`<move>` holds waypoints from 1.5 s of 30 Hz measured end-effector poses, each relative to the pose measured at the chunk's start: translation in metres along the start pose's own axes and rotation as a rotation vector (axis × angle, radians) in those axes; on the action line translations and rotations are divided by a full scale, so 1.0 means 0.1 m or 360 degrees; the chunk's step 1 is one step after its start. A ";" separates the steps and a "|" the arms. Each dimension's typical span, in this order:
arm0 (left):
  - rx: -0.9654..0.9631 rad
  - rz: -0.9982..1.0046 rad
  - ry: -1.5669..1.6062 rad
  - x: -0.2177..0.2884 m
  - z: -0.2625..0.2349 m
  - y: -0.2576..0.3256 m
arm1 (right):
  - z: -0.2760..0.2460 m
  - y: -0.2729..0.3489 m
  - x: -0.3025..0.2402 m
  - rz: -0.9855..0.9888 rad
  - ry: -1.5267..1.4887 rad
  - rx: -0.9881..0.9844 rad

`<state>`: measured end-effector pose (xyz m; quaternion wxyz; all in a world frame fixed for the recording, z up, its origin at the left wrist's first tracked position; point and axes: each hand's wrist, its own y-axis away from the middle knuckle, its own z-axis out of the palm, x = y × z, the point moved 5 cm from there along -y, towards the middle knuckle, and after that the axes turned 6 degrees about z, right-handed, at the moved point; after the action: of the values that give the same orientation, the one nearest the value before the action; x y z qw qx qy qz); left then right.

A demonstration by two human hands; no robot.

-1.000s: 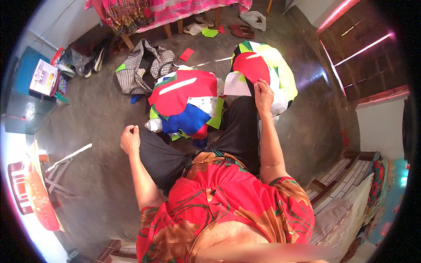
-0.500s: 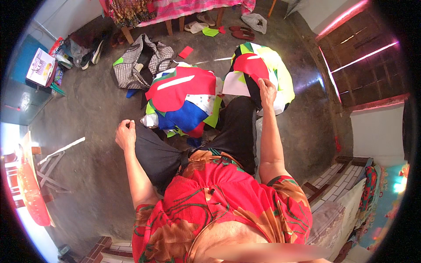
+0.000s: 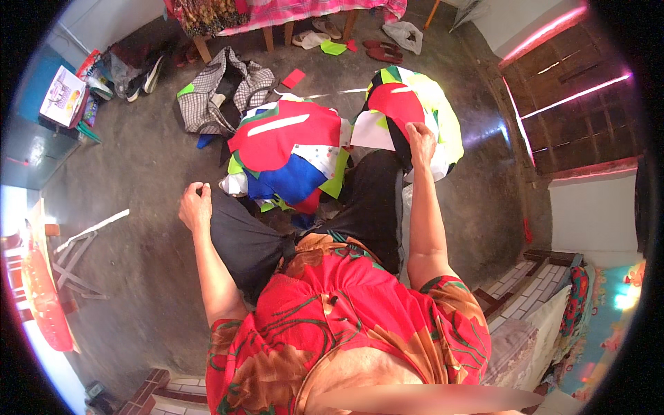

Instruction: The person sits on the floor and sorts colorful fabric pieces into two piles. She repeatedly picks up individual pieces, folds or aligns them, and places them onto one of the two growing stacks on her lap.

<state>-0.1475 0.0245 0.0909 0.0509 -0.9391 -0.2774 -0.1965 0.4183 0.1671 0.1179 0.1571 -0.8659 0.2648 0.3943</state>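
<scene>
Evidently the red cloth (image 3: 395, 105) lies on the right pile (image 3: 446, 114), slanting down toward the right hand (image 3: 420, 144), the nearer one; its bent fingers reach the edge, any pinch unclear. Well apart, by the trousers (image 3: 242, 238), the left hand (image 3: 196, 207) curls, fingertip contact unclear.

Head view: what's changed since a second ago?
The right hand has shifted slightly rightward at the edge of the red cloth piece atop the right multicoloured cloth heap; the view itself moved a little too. No new grasp or release is visible. The left hand stays beside the black-trousered left thigh, and the left multicoloured cloth heap lies as before.
</scene>
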 end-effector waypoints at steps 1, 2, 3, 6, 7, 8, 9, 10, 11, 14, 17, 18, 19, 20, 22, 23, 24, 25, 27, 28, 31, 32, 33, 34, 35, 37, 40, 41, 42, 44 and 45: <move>0.0003 0.0001 -0.0006 0.00 0.00 0.00 | 0.00 -0.01 -0.01 -0.0014 0.0075 0.0005; 0.0005 0.0004 -0.0015 0.00 0.00 0.00 | 0.01 -0.02 -0.02 -0.0026 0.0149 0.0009; 0.0026 0.0018 -0.0018 0.00 0.00 0.00 | 0.01 -0.02 -0.03 -0.0037 0.0223 0.0013; 0.0060 0.0038 -0.0026 -0.01 0.01 0.00 | 0.03 0.05 -0.07 -0.0189 0.0425 -0.0036; 0.0051 0.0030 -0.0028 -0.01 0.01 0.00 | 0.03 0.08 -0.09 -0.0255 0.0465 -0.0035; 0.0044 0.0021 -0.0031 -0.01 0.01 0.00 | 0.02 0.14 -0.14 -0.0322 0.0504 -0.0036; 0.0046 0.0030 -0.0041 -0.02 0.01 0.00 | 0.02 0.20 -0.19 -0.0390 0.0542 -0.0037; 0.0049 0.0038 -0.0050 -0.02 0.01 0.01 | 0.02 0.27 -0.25 -0.0432 0.0633 -0.0022; 0.0053 0.0050 -0.0058 -0.01 0.00 0.00 | 0.02 0.33 -0.33 -0.0474 0.0723 -0.0003; 0.0040 0.0039 -0.0059 0.01 -0.02 0.01 | 0.09 0.39 -0.37 -0.0571 0.0862 0.0023; 0.0040 0.0031 -0.0050 0.02 -0.02 0.01 | 0.12 0.39 -0.37 -0.0646 0.0944 0.0046; 0.0032 0.0014 -0.0051 0.02 -0.02 0.01 | 0.13 0.39 -0.37 -0.0670 0.0973 0.0053; 0.0024 -0.0003 -0.0050 0.02 -0.02 0.01 | 0.15 0.38 -0.36 -0.0666 0.0968 0.0063; 0.0017 -0.0019 -0.0047 0.02 -0.01 0.00 | 0.16 0.37 -0.35 -0.0662 0.0963 0.0076; 0.0018 -0.0001 -0.0036 0.00 0.01 -0.01 | 0.17 0.35 -0.32 -0.0660 0.0952 0.0098; 0.0021 0.0006 -0.0029 0.00 0.00 -0.01 | 0.17 0.35 -0.32 -0.0664 0.0944 0.0106; 0.0027 0.0008 -0.0036 0.00 0.00 -0.01 | 0.17 0.35 -0.31 -0.0668 0.0937 0.0114; 0.0033 0.0011 -0.0042 0.01 0.00 0.00 | 0.16 0.34 -0.30 -0.0665 0.0916 0.0119; 0.0034 0.0014 -0.0047 0.01 0.00 0.00 | 0.12 0.36 -0.32 -0.0658 0.0873 0.0128; 0.0028 0.0015 -0.0046 0.01 0.00 -0.01 | 0.12 0.35 -0.31 -0.0654 0.0845 0.0104; 0.0014 0.0005 -0.0058 0.03 -0.02 0.00 | 0.07 0.28 -0.27 -0.0634 0.0728 0.0030; 0.0011 0.0000 -0.0064 0.04 -0.03 0.00 | 0.05 0.25 -0.26 -0.0624 0.0667 0.0002; 0.0023 0.0012 -0.0068 0.05 -0.03 0.01 | 0.03 0.23 -0.25 -0.0615 0.0606 -0.0025; 0.0034 0.0023 -0.0072 0.05 -0.03 0.01 | 0.01 0.22 -0.24 -0.0613 0.0591 -0.0029; 0.0047 0.0034 -0.0076 0.05 -0.03 0.00 | 0.00 0.21 -0.23 -0.0613 0.0576 -0.0034; 0.0045 0.0034 -0.0075 0.03 -0.03 0.00 | -0.01 0.17 -0.20 -0.0585 0.0501 -0.0075; 0.0057 0.0043 -0.0060 0.05 -0.04 0.00 | 0.02 0.08 -0.07 -0.0563 0.0398 -0.0135; 0.0069 0.0041 -0.0052 0.05 -0.05 0.00 | 0.04 0.06 -0.06 -0.0605 0.0411 -0.0124; 0.0071 0.0064 -0.0056 0.05 -0.04 0.00 | 0.06 0.02 -0.06 -0.0649 0.0424 -0.0115; 0.0085 0.0091 -0.0065 0.01 -0.03 0.00 | 0.05 -0.02 -0.07 -0.0610 0.0387 -0.0103; 0.0079 0.0083 -0.0043 0.00 -0.03 0.00 | 0.05 -0.01 -0.10 -0.0599 0.0367 -0.0103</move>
<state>-0.1484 0.0237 0.0941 0.0757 -0.9470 -0.2582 -0.1754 0.4102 0.1744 0.1226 0.1688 -0.9439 0.1021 0.2648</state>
